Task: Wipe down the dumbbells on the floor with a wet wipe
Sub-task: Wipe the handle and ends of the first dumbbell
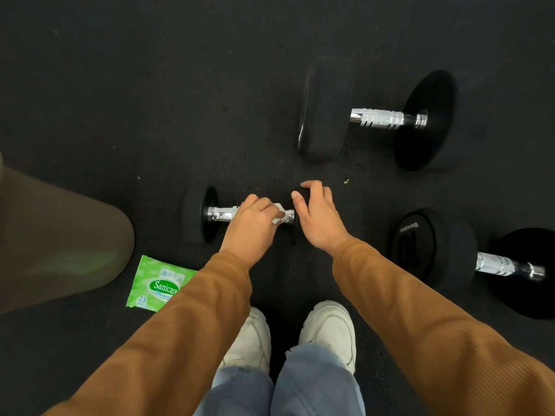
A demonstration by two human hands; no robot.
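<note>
Left hand [255,219] clamps a wet wipe [279,213] on one of three dumbbells [210,213]; right hand [315,213] grips its end.

The near dumbbell [210,214] is seen to have matt black, rubber-like heads and a bright chromed metal handle with knurled bands; the same finish is shown by the large dumbbell [378,115] beyond it and the one [468,259] to its right. A thin white wet wipe [280,214] is pressed on its handle, and a glossy green plastic wipe pack [156,285] lies just in front of it. The floor [150,100] under it looks rough, grainy and matt, while ribbed brown cloth sleeves [405,295], faded denim [312,382] and smooth white shoes [330,328] are seen nearer than it.
</note>
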